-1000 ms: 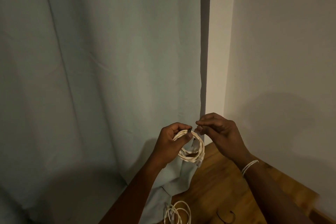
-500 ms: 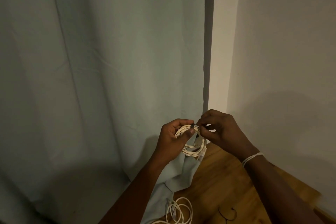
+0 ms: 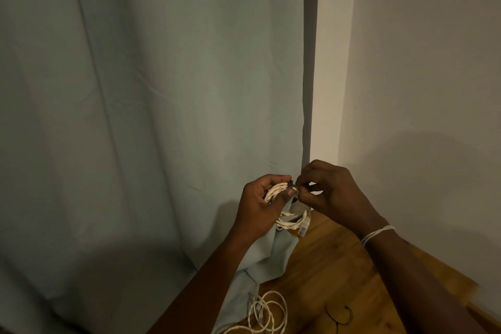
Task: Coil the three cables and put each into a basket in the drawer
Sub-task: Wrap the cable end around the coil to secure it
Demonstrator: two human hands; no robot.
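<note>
A coiled white cable (image 3: pixel 291 221) hangs in the air above the wooden surface, its clear plug dangling at the lower right. My left hand (image 3: pixel 263 206) grips the top of the coil, thumb across the strands. My right hand (image 3: pixel 333 190) pinches a small dark tie at the top of the same coil, right beside my left thumb. A second white cable (image 3: pixel 267 314) lies in loose loops on the wood below. No drawer or basket is in view.
A pale blue curtain (image 3: pixel 162 116) fills the left and drapes onto the wooden surface (image 3: pixel 333 274). A thin black tie (image 3: pixel 340 314) lies on the wood near the loose cable. White walls close the right side and corner.
The view has dropped a little, showing more of the loose cable below. My right fingers have closed in tighter on the tie at the coil's top.
</note>
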